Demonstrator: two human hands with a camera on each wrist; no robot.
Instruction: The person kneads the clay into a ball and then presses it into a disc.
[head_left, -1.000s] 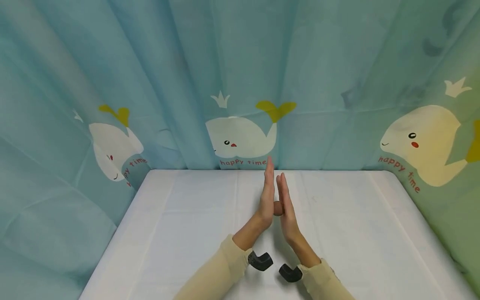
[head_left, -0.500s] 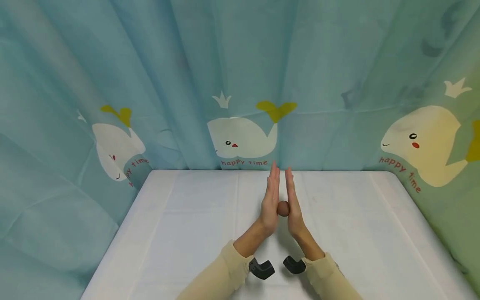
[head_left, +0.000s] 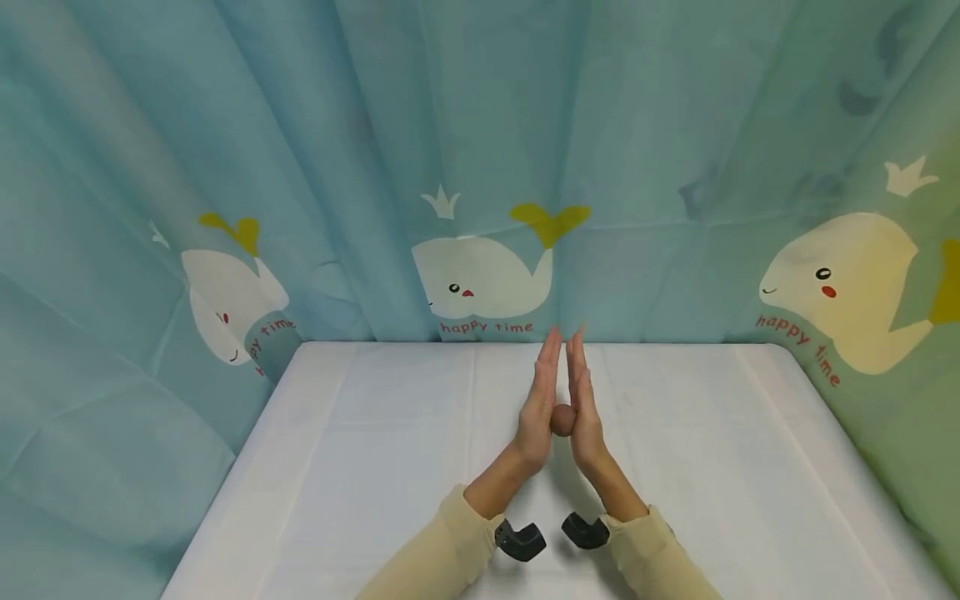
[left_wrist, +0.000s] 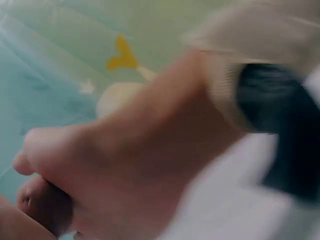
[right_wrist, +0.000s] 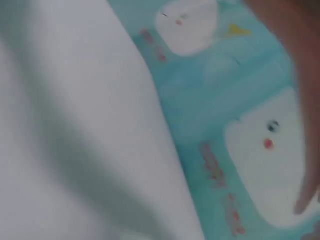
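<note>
A small brown ball [head_left: 563, 420] sits between two upright palms over the white table in the head view. My left hand [head_left: 535, 421] presses it from the left with straight fingers pointing forward. From the other side my right hand [head_left: 587, 427] touches it, its fingers also straight and its fingertips leaning in close to the left ones. In the left wrist view the ball [left_wrist: 46, 207] looks dark brown with a small pit in its surface, partly covered by the hands. The right wrist view holds only a blurred edge of a hand, with the ball out of sight.
A white-covered table [head_left: 390, 467] lies beneath the hands. Behind it and along both sides hangs a blue-green curtain [head_left: 645, 125] printed with white whales. Black curved wrist mounts [head_left: 521, 542] stick out from both beige sleeves [head_left: 442, 542].
My left hand has drawn back a little while the right has slid forward, so their fingertips are now about level. The ball has shifted slightly right and more of it shows.
</note>
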